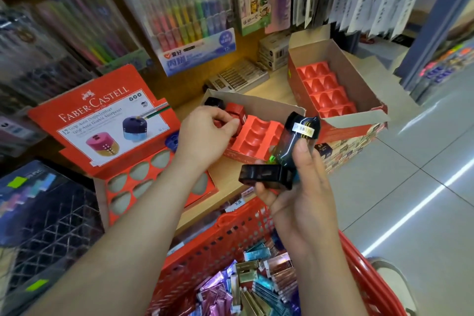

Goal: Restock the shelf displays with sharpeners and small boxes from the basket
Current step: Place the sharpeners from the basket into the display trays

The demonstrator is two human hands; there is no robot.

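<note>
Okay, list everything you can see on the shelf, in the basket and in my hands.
pen packs: many, mixed colours, hanging above shelf.
left box: one, red, shelf left.
middle box: one, red, shelf centre.
right box: one, red, shelf right.
blue sharpener: one, blue, in left box.
black sharpener: one, black, middle box's back corner.
red sharpener: one, red, middle box.
held sharpeners: apparently two, black, right hand.
basket: one, red, below shelf.
small boxes: many, purple, teal, bronze, in basket.
left hand: pinches red sharpener.
right hand: grips held sharpeners.
</note>
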